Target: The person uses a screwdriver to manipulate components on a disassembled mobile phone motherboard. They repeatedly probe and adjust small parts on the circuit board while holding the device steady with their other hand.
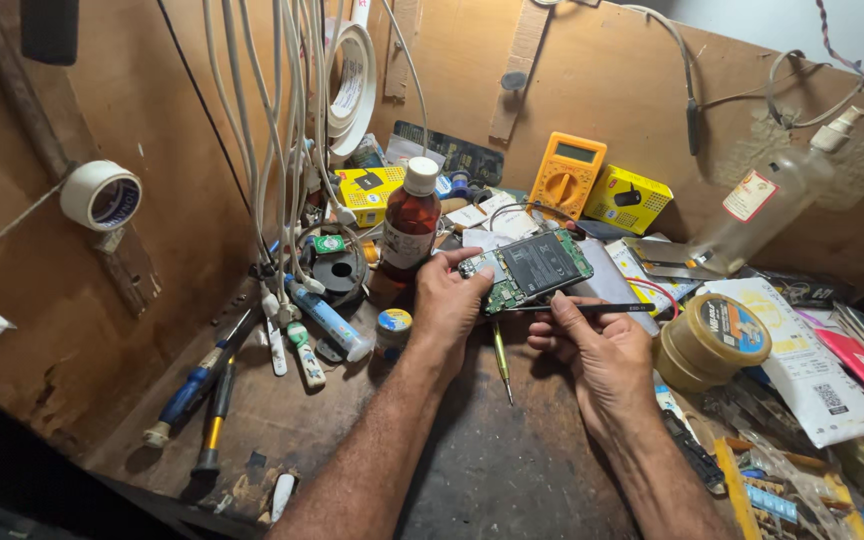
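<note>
Head view: opened phone (pixel 530 270), green board exposed, is tilted above the bench (pixel 492 470). Left hand (pixel 449 300) pinches its left edge; right hand (pixel 597 345) grips black tweezers (pixel 592 308) under its lower edge. Probing step seems underway; next move needs a steady tip. Brown bottle (pixel 411 222) and yellow multimeter (pixel 566 173) stand behind.

A yellow multimeter (pixel 565 173) leans against the back wall, its small grey screen (pixel 575 152) at the top. Just right of it sits a yellow box (pixel 627 198) with a dark picture on its face. Another yellow box (pixel 372 190) stands behind the brown bottle (pixel 411 220), which wears a pale label (pixel 406 245). The clear spray bottle (pixel 767 205) at right carries a white and red label (pixel 750 195). A white printed packet (pixel 807 365) lies on the tabletop beside a round tin (pixel 717 340) with a blue and yellow lid label (pixel 737 325).
</note>
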